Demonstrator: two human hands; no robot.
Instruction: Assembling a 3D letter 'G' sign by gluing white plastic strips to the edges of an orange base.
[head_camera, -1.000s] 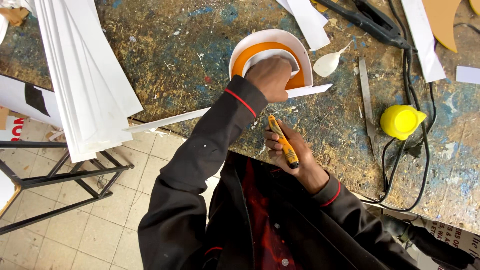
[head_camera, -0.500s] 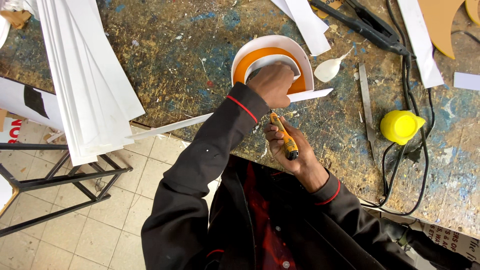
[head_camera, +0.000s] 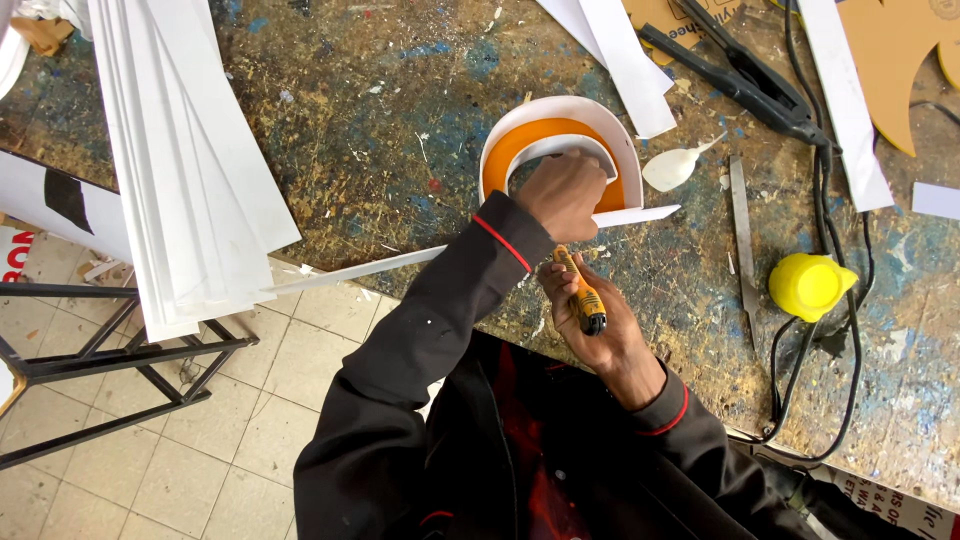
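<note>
The paint-spattered workbench (head_camera: 330, 150) took up most of the view, and nothing on it had shifted over the last second. The big stack of white sheets (head_camera: 190, 170) lay at its left end as before, overhanging the edge above a black metal stand (head_camera: 120, 360). The black hot-glue gun (head_camera: 745, 75) and its cable sat at the top right, with the yellow cap (head_camera: 808, 285) lower down on the right.

What had changed was small. The orange and white arch (head_camera: 560, 140) had crept a little toward the right of the bench, and the long white strip (head_camera: 400, 265) running out from under the arch toward the bench's near edge had moved with it. The left hand (head_camera: 566, 193) had stayed pressed down on the arch's lower side, fingers curled and closed over the strip where it met the arch.

The right hand (head_camera: 600, 325) had been drawn slightly nearer the body. It was wrapped fully shut around the yellow utility knife (head_camera: 582, 295), whose tip pointed up toward the left hand; the blade itself was hidden between the two hands, so I could not tell whether it touched the strip.

Judging from that short pull, the cut along the strip seemed to be under way rather than finished, with the strip in one piece on both sides of the hands.
</note>
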